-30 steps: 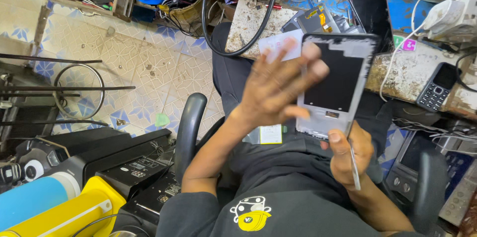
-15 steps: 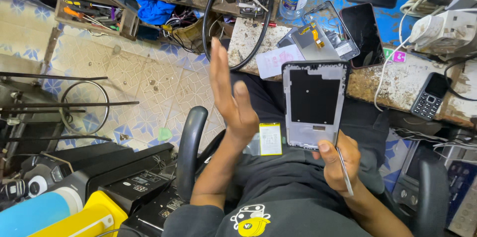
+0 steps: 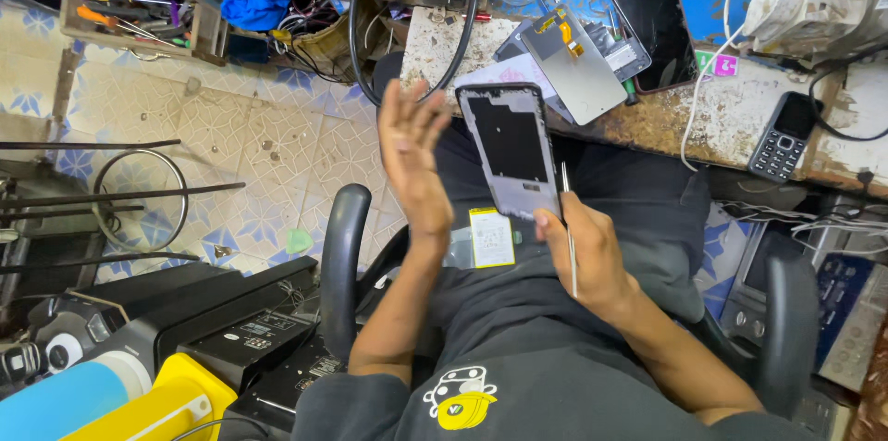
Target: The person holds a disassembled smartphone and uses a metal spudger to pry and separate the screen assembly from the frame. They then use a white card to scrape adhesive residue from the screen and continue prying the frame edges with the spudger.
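Person at a repair desk holds up a bare phone frame in 1 hand, the other hand raised flat beside it.

The right hand (image 3: 585, 251) grips the lower end of the phone frame (image 3: 511, 150), upright and tilted slightly over the lap, and also pinches thin tweezers (image 3: 569, 228) along its right edge. The left hand (image 3: 412, 159) is spread wide, fingers straight, holding nothing, just left of the frame and apart from it. A yellow-edged battery (image 3: 491, 238) lies on the lap below the frame. On the worn desk (image 3: 731, 108) beyond lie a detached screen panel (image 3: 578, 67), a dark smartphone (image 3: 659, 25) and a small keypad phone (image 3: 782, 136). A black chair arm (image 3: 344, 256) curves beside the left forearm.
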